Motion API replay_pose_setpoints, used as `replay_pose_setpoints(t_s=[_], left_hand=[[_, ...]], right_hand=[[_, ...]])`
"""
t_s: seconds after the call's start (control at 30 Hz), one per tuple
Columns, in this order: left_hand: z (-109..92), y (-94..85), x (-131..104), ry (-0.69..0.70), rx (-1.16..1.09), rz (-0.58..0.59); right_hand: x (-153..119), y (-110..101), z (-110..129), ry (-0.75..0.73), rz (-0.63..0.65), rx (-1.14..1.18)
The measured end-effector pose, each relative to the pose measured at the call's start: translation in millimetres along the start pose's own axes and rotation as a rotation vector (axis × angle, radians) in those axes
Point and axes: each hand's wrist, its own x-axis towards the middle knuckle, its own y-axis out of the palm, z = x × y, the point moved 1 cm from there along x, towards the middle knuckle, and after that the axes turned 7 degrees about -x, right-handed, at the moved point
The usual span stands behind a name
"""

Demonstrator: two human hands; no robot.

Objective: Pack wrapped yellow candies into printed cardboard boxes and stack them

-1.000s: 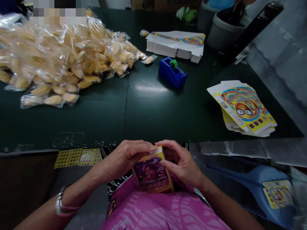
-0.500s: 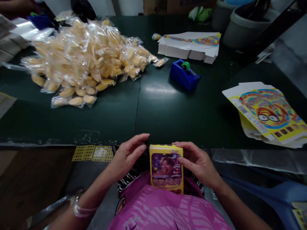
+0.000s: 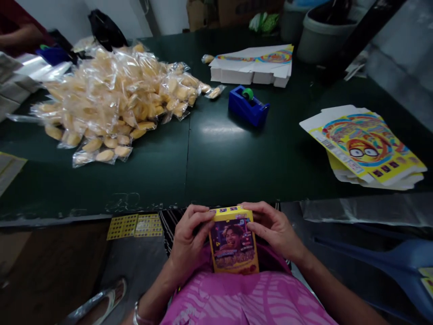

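A yellow cardboard box [image 3: 233, 248] with a dark picture on its front stands upright in my lap, against the pink clothing. My left hand [image 3: 192, 232] grips its upper left edge between thumb and fingers. On the opposite side, my right hand [image 3: 274, 228] holds the upper right edge, thumb on the front and fingers behind. The box's top flap looks closed, with small dark pictures along it. Its lower end is partly hidden by the clothing.
Plastic-wrapped yellow pieces [image 3: 111, 95] are heaped at the table's left. A blue tape dispenser [image 3: 248, 106] stands mid-table, before a stack of white cartons [image 3: 252, 67]. Flat printed cartons [image 3: 368, 149] lie at right. Yellow sheets [image 3: 135, 225] hang below the dark green table edge [image 3: 84, 219]. Another person's arm [image 3: 22, 36] shows far left.
My left hand has moved right, from beside the box onto its upper left edge. The box's top now tips more toward view. My head view has shifted slightly.
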Motion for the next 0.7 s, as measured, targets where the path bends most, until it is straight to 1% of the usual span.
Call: replay_pose_setpoints(t_s=[0.07, 0.13, 0.27, 0.37, 0.47, 0.53, 0.57, 0.7], left_hand=[[-2.7, -1.0, -0.8, 0.031, 0.058, -0.002], [-6.3, -2.7, 2.6, -0.006, 0.051, 0.039], [-9.3, -4.7, 6.2, -0.225, -0.087, 0.077], [-6.7, -3.2, -3.7, -0.381, -0.232, 0.032], [-5.9, 0.5, -10.2, -0.471, -0.332, -0.066], [-7.5, 4.5, -6.9, -0.495, -0.362, -0.094], [-8.6, 6.5, -3.7, -0.492, -0.363, -0.090], [-10.1, 11.6, 5.2, -0.380, -0.288, -0.023]], right_hand=[[1.8, 3.1, 1.5, 0.005, -0.023, -0.015], [5.4, 7.4, 5.5, 0.005, -0.067, -0.041], [9.4, 14.8, 11.0, -0.002, -0.166, -0.095], [5.9, 17.6, 8.9, 0.004, -0.161, -0.088], [4.0, 19.2, 6.7, -0.014, -0.177, -0.043], [6.2, 20.1, 7.5, -0.018, -0.166, -0.023], [8.0, 20.2, 8.6, -0.020, -0.150, -0.014], [13.7, 17.2, 14.1, -0.008, -0.089, 0.041]])
